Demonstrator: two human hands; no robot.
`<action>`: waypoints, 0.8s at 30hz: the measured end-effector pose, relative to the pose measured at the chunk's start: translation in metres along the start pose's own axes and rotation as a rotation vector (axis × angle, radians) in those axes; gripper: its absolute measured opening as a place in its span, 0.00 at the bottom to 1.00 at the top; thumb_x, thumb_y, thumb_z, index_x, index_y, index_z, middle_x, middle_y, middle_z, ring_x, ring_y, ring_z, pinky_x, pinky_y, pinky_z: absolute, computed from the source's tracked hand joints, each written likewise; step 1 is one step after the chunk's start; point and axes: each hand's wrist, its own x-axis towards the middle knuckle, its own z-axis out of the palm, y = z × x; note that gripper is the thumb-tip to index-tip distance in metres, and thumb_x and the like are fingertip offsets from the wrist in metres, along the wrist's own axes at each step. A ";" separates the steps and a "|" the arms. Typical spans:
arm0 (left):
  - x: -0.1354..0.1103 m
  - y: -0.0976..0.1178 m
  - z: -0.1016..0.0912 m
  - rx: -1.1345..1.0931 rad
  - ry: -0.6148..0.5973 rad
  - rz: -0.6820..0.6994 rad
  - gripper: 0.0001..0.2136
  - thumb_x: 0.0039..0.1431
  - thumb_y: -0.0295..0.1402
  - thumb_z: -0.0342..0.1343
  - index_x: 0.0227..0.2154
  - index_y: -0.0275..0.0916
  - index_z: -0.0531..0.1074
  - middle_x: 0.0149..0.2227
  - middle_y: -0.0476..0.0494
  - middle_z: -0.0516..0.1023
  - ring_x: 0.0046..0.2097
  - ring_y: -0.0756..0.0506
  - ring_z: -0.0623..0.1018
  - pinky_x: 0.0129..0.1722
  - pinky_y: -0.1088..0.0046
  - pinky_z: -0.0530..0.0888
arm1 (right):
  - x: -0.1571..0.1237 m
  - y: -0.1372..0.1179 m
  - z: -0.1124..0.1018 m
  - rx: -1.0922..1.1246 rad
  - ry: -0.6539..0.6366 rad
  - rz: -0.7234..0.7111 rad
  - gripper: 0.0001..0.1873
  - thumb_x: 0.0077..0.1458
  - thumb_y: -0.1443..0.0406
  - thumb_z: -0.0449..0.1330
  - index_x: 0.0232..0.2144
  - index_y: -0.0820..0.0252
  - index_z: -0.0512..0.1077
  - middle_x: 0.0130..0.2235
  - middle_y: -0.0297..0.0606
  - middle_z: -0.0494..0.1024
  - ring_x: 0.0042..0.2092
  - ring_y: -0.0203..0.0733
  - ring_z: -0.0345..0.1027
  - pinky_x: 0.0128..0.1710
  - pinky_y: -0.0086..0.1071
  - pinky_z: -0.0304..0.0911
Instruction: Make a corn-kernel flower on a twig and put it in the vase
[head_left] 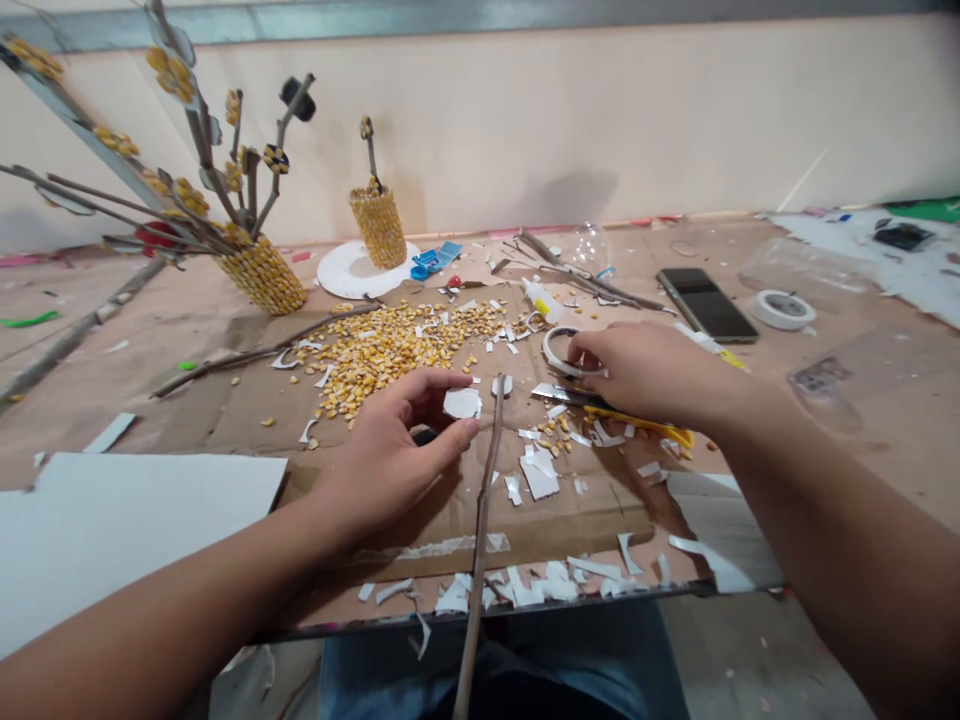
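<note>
My left hand (pixel 390 450) pinches a small white paper piece (pixel 461 403) between thumb and fingers, just left of a thin stick (pixel 484 480) that runs from the table's middle toward me. My right hand (pixel 645 372) rests with curled fingers on a roll of tape (pixel 559 350), above yellow-handled scissors (pixel 637 425) lying flat on the cardboard. White paper scraps (pixel 536 475) lie scattered between the hands.
A pile of corn kernels (pixel 382 350) spreads behind my left hand. Two kernel-covered cups, one (pixel 262 275) holding decorated branches and one (pixel 379 225) on a white disc, stand at the back. A phone (pixel 705 302), a second tape roll (pixel 781 308), a glue bottle (pixel 541 298) and white sheets (pixel 112 520) lie around.
</note>
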 end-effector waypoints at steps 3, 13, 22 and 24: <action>0.001 -0.001 0.000 0.004 -0.005 0.033 0.15 0.60 0.37 0.68 0.49 0.41 0.78 0.40 0.43 0.81 0.39 0.46 0.80 0.39 0.70 0.78 | 0.001 -0.006 -0.005 -0.065 0.023 -0.048 0.09 0.60 0.64 0.56 0.31 0.55 0.76 0.34 0.43 0.83 0.38 0.49 0.73 0.39 0.38 0.55; -0.001 0.004 -0.002 0.045 -0.111 0.325 0.12 0.57 0.29 0.69 0.44 0.42 0.80 0.56 0.35 0.78 0.58 0.39 0.78 0.50 0.64 0.80 | -0.028 -0.047 -0.008 0.389 0.400 -0.572 0.06 0.62 0.66 0.58 0.31 0.57 0.69 0.30 0.35 0.76 0.30 0.39 0.66 0.32 0.32 0.54; 0.000 0.007 0.003 0.020 -0.098 0.273 0.11 0.55 0.27 0.69 0.42 0.40 0.82 0.48 0.36 0.80 0.50 0.41 0.81 0.47 0.65 0.79 | -0.022 -0.054 0.006 0.392 0.505 -0.709 0.07 0.65 0.66 0.58 0.33 0.61 0.72 0.31 0.36 0.77 0.30 0.37 0.67 0.31 0.32 0.54; -0.001 0.005 0.003 0.008 -0.102 0.268 0.12 0.55 0.27 0.69 0.43 0.40 0.82 0.48 0.37 0.80 0.50 0.41 0.81 0.49 0.63 0.78 | -0.022 -0.054 0.007 0.356 0.529 -0.684 0.08 0.66 0.65 0.58 0.33 0.61 0.73 0.31 0.37 0.78 0.30 0.38 0.67 0.31 0.32 0.54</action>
